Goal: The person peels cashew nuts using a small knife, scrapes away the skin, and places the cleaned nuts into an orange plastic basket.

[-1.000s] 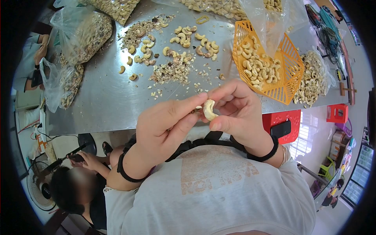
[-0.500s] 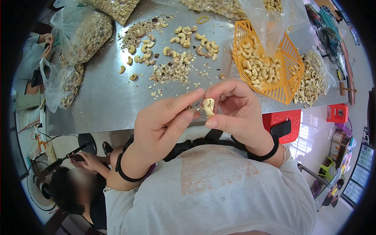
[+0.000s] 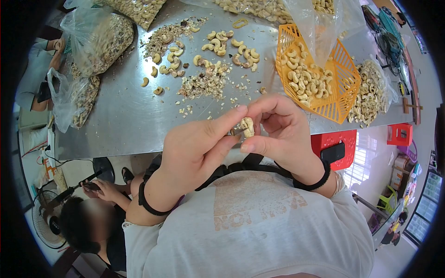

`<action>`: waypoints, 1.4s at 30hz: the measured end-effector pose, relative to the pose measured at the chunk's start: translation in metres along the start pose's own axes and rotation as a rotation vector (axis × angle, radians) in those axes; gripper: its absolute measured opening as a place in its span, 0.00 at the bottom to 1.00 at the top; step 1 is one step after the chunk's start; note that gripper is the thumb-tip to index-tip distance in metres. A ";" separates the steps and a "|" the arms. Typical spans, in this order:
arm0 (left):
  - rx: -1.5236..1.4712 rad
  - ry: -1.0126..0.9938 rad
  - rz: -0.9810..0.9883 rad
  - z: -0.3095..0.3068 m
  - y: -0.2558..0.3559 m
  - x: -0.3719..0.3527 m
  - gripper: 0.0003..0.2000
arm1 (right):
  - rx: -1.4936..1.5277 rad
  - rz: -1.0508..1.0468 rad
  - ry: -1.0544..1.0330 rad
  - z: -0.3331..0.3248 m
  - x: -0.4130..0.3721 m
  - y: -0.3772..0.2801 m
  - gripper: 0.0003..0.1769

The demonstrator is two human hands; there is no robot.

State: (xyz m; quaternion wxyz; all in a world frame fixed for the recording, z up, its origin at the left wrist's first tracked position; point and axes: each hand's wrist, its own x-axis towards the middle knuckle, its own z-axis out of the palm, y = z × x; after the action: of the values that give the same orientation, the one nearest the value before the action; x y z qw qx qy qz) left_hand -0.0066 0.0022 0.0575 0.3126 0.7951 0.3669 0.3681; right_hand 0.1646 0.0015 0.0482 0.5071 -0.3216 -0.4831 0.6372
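Skinning a cashew [image 3: 247, 126] between both hands, down and to the left of the orange basket [image 3: 344, 69].

The step in hand looked to be picking skin off the kernel, which was held in the air over the near edge of the worktop [image 3: 120, 116], apart from the basket and the loose nuts lying left of it. The right hand [image 3: 278, 134] gripped the cashew between thumb and curled forefinger, its other fingers folded behind. The left hand [image 3: 194, 148] was closed to a pinch, its forefinger and thumb tips pressed on the nut's side away from the basket, wrist cocked upward. Whether that hand held a small blade could not be told. The next move probably called for a fine, light scrape or pull, so the kernel did not snap.
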 end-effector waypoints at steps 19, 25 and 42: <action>0.017 0.125 0.125 0.006 -0.003 0.001 0.19 | -0.064 -0.020 0.041 0.003 -0.001 -0.001 0.18; -0.084 0.037 -0.032 0.000 0.004 0.001 0.18 | -0.056 -0.020 0.051 0.004 0.000 -0.001 0.18; 0.033 0.096 0.117 0.006 -0.004 0.000 0.20 | -0.168 -0.046 0.094 0.006 -0.002 -0.001 0.17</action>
State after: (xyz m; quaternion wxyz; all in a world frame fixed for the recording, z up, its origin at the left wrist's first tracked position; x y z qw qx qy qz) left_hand -0.0033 0.0029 0.0512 0.2595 0.8017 0.3402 0.4174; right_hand 0.1596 -0.0018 0.0513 0.5149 -0.3816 -0.5178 0.5667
